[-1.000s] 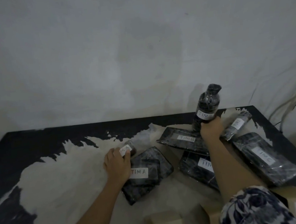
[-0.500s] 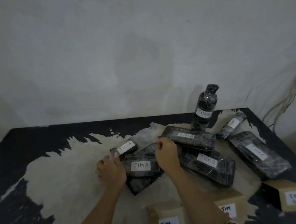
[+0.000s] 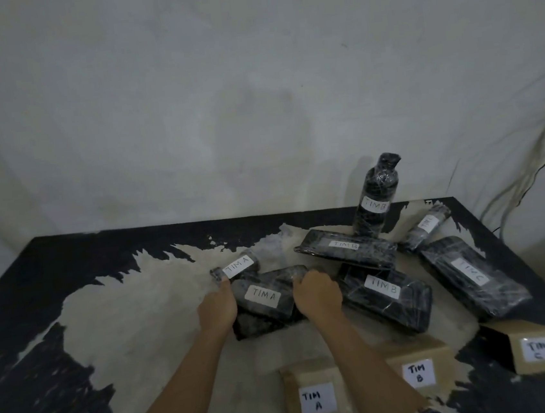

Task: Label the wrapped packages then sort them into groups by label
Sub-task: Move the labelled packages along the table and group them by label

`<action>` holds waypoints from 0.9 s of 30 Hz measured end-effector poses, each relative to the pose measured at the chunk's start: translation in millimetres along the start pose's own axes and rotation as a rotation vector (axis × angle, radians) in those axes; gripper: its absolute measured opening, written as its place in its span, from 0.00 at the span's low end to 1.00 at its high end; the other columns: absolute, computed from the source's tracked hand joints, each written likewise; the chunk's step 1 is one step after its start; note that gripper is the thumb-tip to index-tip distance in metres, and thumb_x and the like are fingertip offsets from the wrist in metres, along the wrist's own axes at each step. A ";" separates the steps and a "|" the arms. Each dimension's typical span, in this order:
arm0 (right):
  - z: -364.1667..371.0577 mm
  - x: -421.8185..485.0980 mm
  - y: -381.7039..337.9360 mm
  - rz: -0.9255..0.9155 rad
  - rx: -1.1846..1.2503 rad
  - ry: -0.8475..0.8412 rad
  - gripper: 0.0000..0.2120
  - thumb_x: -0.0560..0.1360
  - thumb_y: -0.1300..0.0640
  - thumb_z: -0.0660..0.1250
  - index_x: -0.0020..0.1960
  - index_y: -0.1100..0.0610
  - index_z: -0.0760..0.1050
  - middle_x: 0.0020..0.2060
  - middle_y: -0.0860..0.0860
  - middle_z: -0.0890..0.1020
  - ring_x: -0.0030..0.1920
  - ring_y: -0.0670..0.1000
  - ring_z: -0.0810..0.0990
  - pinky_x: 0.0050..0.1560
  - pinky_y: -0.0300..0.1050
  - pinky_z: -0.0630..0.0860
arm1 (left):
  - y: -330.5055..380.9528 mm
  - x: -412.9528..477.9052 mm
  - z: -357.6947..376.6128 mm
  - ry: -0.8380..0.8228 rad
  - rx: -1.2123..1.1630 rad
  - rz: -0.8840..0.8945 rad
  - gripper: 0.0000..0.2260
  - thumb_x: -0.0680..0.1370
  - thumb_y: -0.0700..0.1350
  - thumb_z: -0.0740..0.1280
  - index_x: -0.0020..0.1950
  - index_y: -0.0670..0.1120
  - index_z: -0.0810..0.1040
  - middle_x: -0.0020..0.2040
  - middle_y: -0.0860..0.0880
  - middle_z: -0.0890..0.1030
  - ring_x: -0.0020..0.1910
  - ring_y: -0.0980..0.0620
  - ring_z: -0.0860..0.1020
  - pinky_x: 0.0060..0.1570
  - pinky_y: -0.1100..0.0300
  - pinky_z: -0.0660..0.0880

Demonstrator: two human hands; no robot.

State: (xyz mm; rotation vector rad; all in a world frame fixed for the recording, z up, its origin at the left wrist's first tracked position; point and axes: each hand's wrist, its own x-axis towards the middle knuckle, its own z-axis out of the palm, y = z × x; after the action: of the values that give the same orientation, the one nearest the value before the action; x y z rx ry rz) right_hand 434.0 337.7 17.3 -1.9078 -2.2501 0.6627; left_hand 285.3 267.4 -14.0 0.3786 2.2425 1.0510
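Black wrapped packages with white labels lie on the table. A flat TIM A package point(image 3: 263, 296) rests on another dark package; my left hand point(image 3: 217, 308) grips its left edge and my right hand point(image 3: 317, 294) its right edge. A small TIM A roll point(image 3: 235, 266) lies just behind my left fingertips. To the right are a flat TIM B tray point(image 3: 346, 249), a TIM B block point(image 3: 386, 295) and an upright TIM B bottle point(image 3: 376, 197). A TIM C block point(image 3: 472, 278) and a small roll point(image 3: 428, 225) lie far right.
Three brown cardboard boxes stand along the near edge, marked TIM A point(image 3: 316, 398), TIM B point(image 3: 419, 370) and TIM C point(image 3: 536, 348). The black table point(image 3: 51, 263) has a worn pale patch. A wall rises behind, with cables point(image 3: 528, 159) hanging at the right.
My right hand left the upright TIM B bottle, which now stands alone, and came to the flat TIM A package's right edge. My left hand slid from the small roll to that package's left edge.
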 end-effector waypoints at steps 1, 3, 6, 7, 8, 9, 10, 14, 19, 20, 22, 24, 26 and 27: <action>-1.0 -1.8 -1.6 0.006 -0.035 0.000 0.24 0.80 0.45 0.53 0.60 0.64 0.75 0.59 0.61 0.78 0.60 0.61 0.75 0.57 0.51 0.73 | -0.1 2.0 -0.6 -0.002 -0.035 -0.006 0.30 0.79 0.61 0.53 0.61 0.35 0.75 0.59 0.36 0.77 0.56 0.37 0.76 0.59 0.46 0.75; -4.2 -5.9 -6.0 0.004 -0.080 -0.004 0.27 0.79 0.42 0.54 0.62 0.63 0.73 0.62 0.62 0.74 0.63 0.62 0.70 0.60 0.53 0.70 | -3.6 7.4 -1.5 -0.014 -0.076 -0.022 0.28 0.79 0.60 0.55 0.58 0.36 0.76 0.56 0.36 0.78 0.54 0.38 0.77 0.58 0.46 0.76; -5.5 -9.8 -11.6 -0.170 -0.100 -0.090 0.33 0.74 0.35 0.59 0.67 0.60 0.67 0.67 0.60 0.67 0.67 0.62 0.63 0.64 0.58 0.65 | -7.3 14.0 -4.6 -0.027 -0.111 -0.037 0.23 0.79 0.57 0.56 0.53 0.36 0.76 0.55 0.36 0.79 0.53 0.37 0.78 0.58 0.45 0.75; -4.7 -10.7 -12.4 -0.225 -0.100 -0.130 0.36 0.71 0.33 0.61 0.68 0.59 0.67 0.67 0.59 0.66 0.67 0.62 0.62 0.65 0.59 0.64 | -7.6 17.2 -5.9 -0.025 -0.108 -0.040 0.21 0.79 0.55 0.57 0.51 0.37 0.75 0.54 0.35 0.78 0.53 0.37 0.77 0.58 0.44 0.75; -3.6 -11.0 -12.8 -0.257 -0.109 -0.164 0.39 0.69 0.31 0.63 0.68 0.58 0.66 0.68 0.58 0.65 0.68 0.61 0.61 0.66 0.60 0.63 | -7.1 20.3 -7.7 -0.017 -0.095 -0.041 0.20 0.79 0.53 0.57 0.51 0.36 0.75 0.55 0.35 0.78 0.54 0.37 0.77 0.58 0.44 0.75; -2.6 -10.9 -12.6 -0.272 -0.121 -0.189 0.43 0.66 0.30 0.65 0.69 0.57 0.64 0.68 0.58 0.65 0.68 0.61 0.60 0.66 0.61 0.63 | -6.3 23.6 -9.5 -0.005 -0.077 -0.039 0.19 0.79 0.52 0.58 0.53 0.35 0.76 0.55 0.34 0.78 0.55 0.36 0.77 0.58 0.44 0.75; -1.8 -10.0 -12.4 -0.277 -0.135 -0.212 0.46 0.63 0.30 0.67 0.70 0.57 0.63 0.69 0.57 0.64 0.69 0.61 0.60 0.67 0.61 0.63 | -4.3 25.6 -11.6 0.005 -0.052 -0.030 0.19 0.78 0.50 0.60 0.55 0.35 0.76 0.57 0.33 0.78 0.56 0.36 0.77 0.58 0.45 0.75; -5.8 -5.3 -11.8 -0.300 -0.188 -0.263 0.47 0.62 0.37 0.74 0.71 0.56 0.58 0.68 0.57 0.64 0.69 0.61 0.61 0.67 0.61 0.63 | 4.6 34.3 -19.5 0.020 0.154 0.140 0.21 0.79 0.45 0.62 0.69 0.36 0.67 0.67 0.35 0.71 0.65 0.37 0.71 0.63 0.49 0.68; -17.2 4.4 -5.5 -0.317 -0.137 -0.289 0.43 0.62 0.46 0.77 0.71 0.57 0.61 0.65 0.55 0.65 0.67 0.59 0.60 0.66 0.58 0.67 | 9.6 56.6 -25.0 -0.100 0.430 0.324 0.24 0.78 0.48 0.63 0.71 0.41 0.64 0.70 0.38 0.68 0.65 0.37 0.70 0.65 0.48 0.68; -18.9 7.0 -3.4 -0.319 -0.115 -0.301 0.43 0.62 0.49 0.77 0.71 0.57 0.61 0.65 0.55 0.64 0.68 0.59 0.59 0.67 0.57 0.67 | 10.7 59.3 -25.7 -0.141 0.478 0.336 0.25 0.79 0.49 0.63 0.73 0.43 0.62 0.72 0.40 0.66 0.67 0.38 0.68 0.67 0.48 0.65; -21.1 11.5 0.5 -0.326 -0.081 -0.348 0.44 0.63 0.53 0.78 0.73 0.57 0.60 0.66 0.54 0.63 0.69 0.59 0.57 0.68 0.58 0.66 | 12.4 64.5 -26.0 -0.199 0.572 0.383 0.26 0.79 0.50 0.61 0.76 0.47 0.58 0.74 0.43 0.63 0.70 0.40 0.65 0.70 0.50 0.61; -21.4 14.5 2.1 -0.330 -0.068 -0.390 0.44 0.63 0.54 0.78 0.73 0.56 0.59 0.68 0.53 0.61 0.70 0.59 0.55 0.69 0.58 0.65 | 15.2 67.9 -27.5 -0.233 0.626 0.423 0.25 0.80 0.51 0.60 0.75 0.47 0.59 0.74 0.44 0.64 0.71 0.42 0.64 0.71 0.52 0.58; -21.1 15.5 2.5 -0.326 -0.069 -0.411 0.44 0.64 0.55 0.77 0.74 0.56 0.58 0.68 0.53 0.60 0.71 0.59 0.54 0.70 0.58 0.64 | 18.1 69.4 -30.6 -0.265 0.607 0.424 0.24 0.79 0.51 0.61 0.74 0.47 0.63 0.72 0.44 0.66 0.70 0.44 0.66 0.70 0.52 0.59; -20.8 15.8 2.4 -0.328 -0.073 -0.417 0.45 0.64 0.56 0.77 0.74 0.55 0.57 0.68 0.53 0.60 0.71 0.58 0.54 0.70 0.57 0.64 | 19.0 69.8 -32.1 -0.282 0.570 0.411 0.24 0.79 0.51 0.63 0.73 0.47 0.64 0.71 0.43 0.68 0.69 0.44 0.67 0.70 0.52 0.61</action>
State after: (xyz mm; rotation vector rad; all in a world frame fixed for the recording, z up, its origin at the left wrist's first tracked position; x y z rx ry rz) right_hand 440.6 358.4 32.0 -1.4750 -2.7840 1.0105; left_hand 211.2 295.1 -12.9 1.1902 2.2137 0.4723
